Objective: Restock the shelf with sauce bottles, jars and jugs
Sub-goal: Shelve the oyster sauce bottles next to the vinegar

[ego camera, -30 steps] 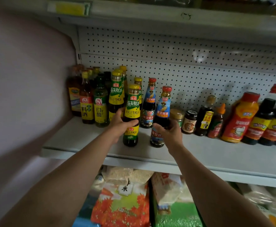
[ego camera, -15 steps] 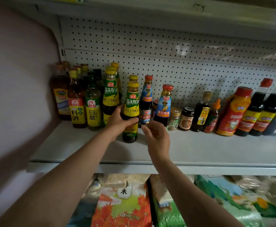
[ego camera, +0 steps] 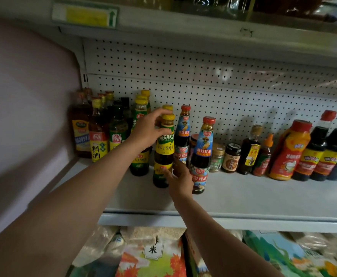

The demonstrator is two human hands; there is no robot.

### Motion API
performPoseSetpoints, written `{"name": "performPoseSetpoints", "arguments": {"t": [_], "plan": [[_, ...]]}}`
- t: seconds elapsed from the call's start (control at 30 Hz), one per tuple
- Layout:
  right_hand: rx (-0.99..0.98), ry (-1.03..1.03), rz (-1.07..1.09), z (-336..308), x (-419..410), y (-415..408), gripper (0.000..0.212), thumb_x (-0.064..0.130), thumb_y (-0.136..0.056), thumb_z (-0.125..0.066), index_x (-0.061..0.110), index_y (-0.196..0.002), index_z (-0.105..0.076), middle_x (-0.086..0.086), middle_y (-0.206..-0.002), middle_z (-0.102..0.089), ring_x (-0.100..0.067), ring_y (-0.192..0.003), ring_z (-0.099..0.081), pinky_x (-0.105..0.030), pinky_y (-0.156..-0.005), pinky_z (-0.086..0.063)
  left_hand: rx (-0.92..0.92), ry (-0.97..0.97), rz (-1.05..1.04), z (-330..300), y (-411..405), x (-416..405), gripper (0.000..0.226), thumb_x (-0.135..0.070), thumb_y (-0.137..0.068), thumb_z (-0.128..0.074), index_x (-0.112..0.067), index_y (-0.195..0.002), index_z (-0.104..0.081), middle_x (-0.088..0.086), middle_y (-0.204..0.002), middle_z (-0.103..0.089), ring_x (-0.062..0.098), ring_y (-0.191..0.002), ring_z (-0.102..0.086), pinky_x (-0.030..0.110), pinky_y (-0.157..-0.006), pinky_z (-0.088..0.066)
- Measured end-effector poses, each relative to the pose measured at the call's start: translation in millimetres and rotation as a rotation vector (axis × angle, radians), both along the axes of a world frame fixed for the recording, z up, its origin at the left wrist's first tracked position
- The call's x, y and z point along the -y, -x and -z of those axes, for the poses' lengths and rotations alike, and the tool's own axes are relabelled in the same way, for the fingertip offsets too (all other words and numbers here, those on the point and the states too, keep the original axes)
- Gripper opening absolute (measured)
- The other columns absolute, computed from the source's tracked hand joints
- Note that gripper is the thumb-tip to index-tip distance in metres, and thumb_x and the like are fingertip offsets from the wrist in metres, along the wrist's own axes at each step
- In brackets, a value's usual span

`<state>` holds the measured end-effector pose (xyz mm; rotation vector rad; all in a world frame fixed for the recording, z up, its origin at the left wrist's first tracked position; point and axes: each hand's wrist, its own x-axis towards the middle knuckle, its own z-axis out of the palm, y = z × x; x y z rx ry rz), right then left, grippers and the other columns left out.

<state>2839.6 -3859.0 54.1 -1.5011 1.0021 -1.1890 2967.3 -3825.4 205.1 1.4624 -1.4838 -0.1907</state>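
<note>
A yellow-capped, green-label sauce bottle stands upright on the grey shelf, in front of a matching bottle. My left hand grips its neck just under the cap, fingers curled over the top. Low on the bottle's right side is my right hand, its fingers straight and touching the base. Just right of that hand stands a red-capped, blue-label bottle, with a second one behind it. Neither is held.
Cooking-wine and vinegar bottles crowd the left end by the pink wall. Small jars, an orange squeeze bottle and dark soy bottles line the back right. Rice bags lie below. An upper shelf hangs overhead.
My left hand slid from the green-label bottle's body up to its neck. My right hand released the blue-label bottle and now lies with straight fingers at the green-label bottle's base.
</note>
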Motion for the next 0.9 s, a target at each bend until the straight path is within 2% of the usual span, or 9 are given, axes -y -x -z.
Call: {"name": "performPoseSetpoints", "arguments": {"t": [0.07,0.13,0.27,0.33,0.43,0.53,0.63,0.73,0.9], "plan": [[-0.001,-0.003,0.012,1.3,3.1,-2.4,0.054,0.030,-0.086,-0.079,0.027,-0.136,-0.059,0.002,-0.125,-0.070,-0.016,-0.115,-0.065,-0.044,-0.099,-0.054,0.033,-0.025,-0.007,-2.3,-2.6,2.9,0.053,-0.012,-0.082,-0.077,-0.026,-0.129,-0.057,-0.001,-0.125,-0.062,0.012,-0.106,-0.059,0.016,-0.078,-0.047],[-0.005,-0.007,0.017,2.4,6.1,-5.5,0.053,0.031,-0.085,-0.080,0.028,-0.134,-0.060,0.002,-0.121,-0.071,-0.015,-0.111,-0.067,-0.044,-0.097,-0.055,0.125,-0.044,-0.046,-5.5,-4.5,5.2,0.053,-0.017,-0.081,-0.078,-0.030,-0.128,-0.056,-0.001,-0.126,-0.058,0.014,-0.111,-0.053,0.023,-0.084,-0.044],[-0.010,-0.006,0.002,3.1,12.0,-10.7,0.054,0.036,-0.084,-0.080,0.030,-0.134,-0.059,0.005,-0.121,-0.072,-0.014,-0.111,-0.067,-0.041,-0.097,-0.056,0.593,-0.029,-0.276,-21.3,-6.1,5.4,0.058,-0.038,-0.076,-0.079,-0.031,-0.128,-0.057,-0.002,-0.126,-0.058,0.021,-0.122,-0.039,0.035,-0.094,-0.033],[-0.027,-0.002,-0.002,2.0,15.5,-12.6,0.055,0.036,-0.085,-0.079,0.028,-0.135,-0.059,0.004,-0.122,-0.071,-0.014,-0.113,-0.067,-0.035,-0.095,-0.054,0.725,-0.013,-0.324,-28.6,-3.9,5.2,0.059,-0.041,-0.075,-0.079,-0.029,-0.129,-0.057,-0.003,-0.132,-0.058,0.021,-0.129,-0.035,0.038,-0.100,-0.031],[-0.065,0.032,0.009,1.4,22.4,-14.7,0.056,0.039,-0.085,-0.079,0.029,-0.135,-0.058,0.005,-0.121,-0.072,-0.014,-0.112,-0.067,-0.028,-0.089,-0.051,0.714,-0.056,-0.338,-31.8,-1.2,7.0,0.058,-0.037,-0.077,-0.079,-0.027,-0.130,-0.056,0.003,-0.142,-0.049,0.024,-0.137,-0.029,0.040,-0.107,-0.027],[-0.051,0.017,-0.006,3.0,28.0,-16.4,0.058,0.038,-0.085,-0.079,0.031,-0.138,-0.055,0.006,-0.122,-0.071,-0.013,-0.112,-0.066,-0.031,-0.092,-0.052,0.701,-0.100,-0.361,-30.7,-2.4,12.8,0.059,-0.039,-0.075,-0.081,-0.032,-0.128,-0.057,0.006,-0.152,-0.035,0.032,-0.140,-0.028,0.044,-0.111,-0.028],[-0.004,0.017,-0.030,9.2,31.9,-19.3,0.057,0.041,-0.085,-0.078,0.032,-0.137,-0.055,0.007,-0.123,-0.070,-0.011,-0.112,-0.066,-0.038,-0.097,-0.054,0.705,-0.108,-0.365,-29.0,-5.8,19.1,0.059,-0.040,-0.073,-0.082,-0.032,-0.126,-0.057,0.007,-0.156,-0.029,0.036,-0.141,-0.028,0.046,-0.111,-0.029],[0.018,0.010,-0.051,13.9,34.1,-21.8,0.055,0.040,-0.087,-0.076,0.028,-0.137,-0.058,0.006,-0.124,-0.070,-0.012,-0.114,-0.065,-0.040,-0.098,-0.055,0.708,-0.097,-0.376,-28.3,-6.2,22.8,0.059,-0.040,-0.073,-0.082,-0.031,-0.127,-0.057,0.007,-0.157,-0.028,0.037,-0.143,-0.026,0.047,-0.112,-0.029],[0.030,0.030,-0.097,14.6,39.7,-21.0,0.051,0.030,-0.094,-0.070,0.024,-0.141,-0.052,0.005,-0.132,-0.062,-0.011,-0.121,-0.057,-0.032,-0.100,-0.049,0.731,-0.063,-0.376,-23.5,-8.1,24.7,0.062,-0.039,-0.074,-0.081,-0.027,-0.130,-0.056,0.008,-0.153,-0.034,0.036,-0.141,-0.027,0.048,-0.110,-0.031]]}}
